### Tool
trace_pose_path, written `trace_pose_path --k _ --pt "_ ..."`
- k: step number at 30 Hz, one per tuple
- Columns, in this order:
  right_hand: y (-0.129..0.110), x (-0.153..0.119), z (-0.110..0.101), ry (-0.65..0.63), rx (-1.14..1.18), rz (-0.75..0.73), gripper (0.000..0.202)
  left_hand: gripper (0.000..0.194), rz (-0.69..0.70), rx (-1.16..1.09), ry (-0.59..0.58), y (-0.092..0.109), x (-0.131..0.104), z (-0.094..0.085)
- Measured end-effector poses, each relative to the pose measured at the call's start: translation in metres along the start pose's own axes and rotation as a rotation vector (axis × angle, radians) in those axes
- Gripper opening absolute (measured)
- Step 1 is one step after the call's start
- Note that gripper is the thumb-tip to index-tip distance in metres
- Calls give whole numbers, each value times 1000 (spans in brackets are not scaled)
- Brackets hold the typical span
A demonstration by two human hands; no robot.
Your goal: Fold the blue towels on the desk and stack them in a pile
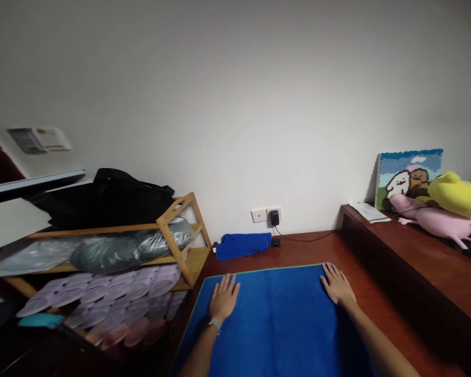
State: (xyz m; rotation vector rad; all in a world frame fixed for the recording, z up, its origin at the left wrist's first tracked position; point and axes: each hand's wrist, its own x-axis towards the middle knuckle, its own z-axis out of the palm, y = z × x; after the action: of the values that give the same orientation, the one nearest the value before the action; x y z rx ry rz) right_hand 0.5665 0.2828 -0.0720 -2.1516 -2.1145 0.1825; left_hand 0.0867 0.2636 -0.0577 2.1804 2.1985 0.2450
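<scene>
A large blue cloth (275, 314) with a thin green edge lies spread on the reddish-brown wooden surface (298, 250). A faint crease runs down its middle. My left hand (224, 297) rests flat near the cloth's far left corner, fingers spread, a pale band on the wrist. At the far right corner my right hand (338, 284) lies flat with its fingers apart, the fingertips at the green edge. Neither hand grips anything. Behind the spread cloth, close to the wall, is a smaller folded blue cloth (243, 246). The near end of the large cloth runs out of view.
A wooden rack (182, 246) on the left carries a black bag (110, 201), plastic-wrapped bundles and several slippers (165, 278). A black plug (274, 217) with a cable sits in the wall socket. On the raised ledge at right are plush toys (435, 217) and a picture (410, 170).
</scene>
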Motion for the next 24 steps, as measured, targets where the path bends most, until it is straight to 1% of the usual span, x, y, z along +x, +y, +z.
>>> trace_pose_path --k 2,3,4,5,6,8,10,12,17,21,24 --pt "0 0 0 -4 -16 6 71 63 -33 13 -3 -56 -12 -14" --pt "0 0 1 -5 -20 7 71 62 -36 14 -8 -78 -19 -18" --pt "1 0 1 -4 -21 6 71 60 -37 13 -10 -95 -28 -21" --pt "1 0 2 -3 -20 6 71 59 -33 10 -11 -108 -36 -21" --pt "2 1 3 -2 -19 7 71 58 -26 6 -9 -116 -44 -20" --pt "3 1 5 2 -21 11 71 57 -13 1 22 -121 -58 -15" --pt "5 2 8 3 -30 16 71 61 -17 2 66 -117 -65 -9" --pt "6 2 9 7 -41 13 71 65 -38 4 98 -112 -68 -5" --pt "8 3 12 -1 -71 12 72 64 -52 -13 128 -105 -67 -6" --pt "8 2 14 -8 -80 22 72 63 -54 -29 123 -104 -69 -8" --pt "7 3 11 -25 -73 32 72 62 -59 -36 122 -102 -70 -10"
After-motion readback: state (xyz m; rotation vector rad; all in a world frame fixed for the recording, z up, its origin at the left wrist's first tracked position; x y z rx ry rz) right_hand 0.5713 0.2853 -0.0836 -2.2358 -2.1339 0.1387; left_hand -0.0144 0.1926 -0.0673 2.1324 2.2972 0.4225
